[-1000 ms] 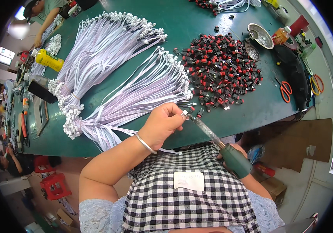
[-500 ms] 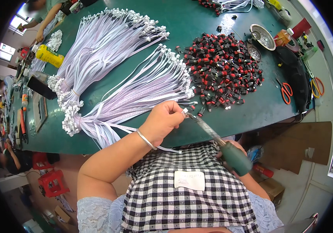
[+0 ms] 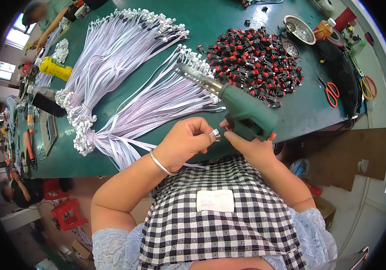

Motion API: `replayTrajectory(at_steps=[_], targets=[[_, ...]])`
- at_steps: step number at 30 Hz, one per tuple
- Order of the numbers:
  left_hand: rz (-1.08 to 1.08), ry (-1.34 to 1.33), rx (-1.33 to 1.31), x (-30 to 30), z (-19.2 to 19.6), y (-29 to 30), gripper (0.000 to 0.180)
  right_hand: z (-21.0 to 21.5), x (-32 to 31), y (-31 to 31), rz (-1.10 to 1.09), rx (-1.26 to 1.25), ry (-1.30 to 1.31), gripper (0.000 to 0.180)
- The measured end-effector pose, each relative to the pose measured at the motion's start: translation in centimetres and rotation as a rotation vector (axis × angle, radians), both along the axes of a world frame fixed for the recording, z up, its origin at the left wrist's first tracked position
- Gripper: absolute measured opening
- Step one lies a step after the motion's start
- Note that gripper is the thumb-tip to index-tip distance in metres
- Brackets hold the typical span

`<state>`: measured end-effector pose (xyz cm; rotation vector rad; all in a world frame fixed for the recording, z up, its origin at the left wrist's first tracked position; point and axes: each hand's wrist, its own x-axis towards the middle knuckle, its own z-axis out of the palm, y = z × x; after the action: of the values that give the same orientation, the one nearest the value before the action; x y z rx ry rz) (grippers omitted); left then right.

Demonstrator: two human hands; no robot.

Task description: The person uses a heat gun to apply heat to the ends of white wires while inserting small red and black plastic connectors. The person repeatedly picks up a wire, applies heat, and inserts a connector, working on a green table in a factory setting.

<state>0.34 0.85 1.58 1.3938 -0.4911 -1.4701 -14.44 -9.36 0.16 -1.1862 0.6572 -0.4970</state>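
both hands (image 3: 188, 141) at the green table's near edge (image 3: 301, 123)

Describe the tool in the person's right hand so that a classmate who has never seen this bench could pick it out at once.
Start at the green table and come to its near edge, right of the pale ribbon cables. The right hand holds a soldering gun. Its chunky green body and metal barrel pointing up-left set it apart from the small red-and-black parts beside it.

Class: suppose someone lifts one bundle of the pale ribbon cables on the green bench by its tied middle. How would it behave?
The ribbon cables would likely sag on both sides, since they already fan loosely. Probably light: thin flat strips. The small white end connectors might snag neighbouring strands.
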Motion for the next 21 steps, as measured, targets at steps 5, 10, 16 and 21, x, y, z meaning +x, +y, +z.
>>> replayTrajectory(at_steps=[5, 10, 16, 21], targets=[[0.096, 0.156, -0.090, 0.1, -0.2, 0.1, 0.014, -0.2, -0.4, 0.1, 0.004, 0.015, 0.099, 0.020], [0.024, -0.269, -0.303, -0.6, -2.0, 0.6, 0.025, -0.5, -0.1, 0.4, 0.005, 0.069, 0.103, 0.021], [-0.084, -0.537, -0.239, -0.4, -0.8, 0.8, 0.021, -0.1, -0.2, 0.4, 0.003, 0.028, 0.131, 0.022], [0.070, -0.031, -0.265, -0.1, -1.2, 1.2, 0.017, -0.4, -0.3, 0.6, -0.024, 0.027, 0.104, 0.021]])
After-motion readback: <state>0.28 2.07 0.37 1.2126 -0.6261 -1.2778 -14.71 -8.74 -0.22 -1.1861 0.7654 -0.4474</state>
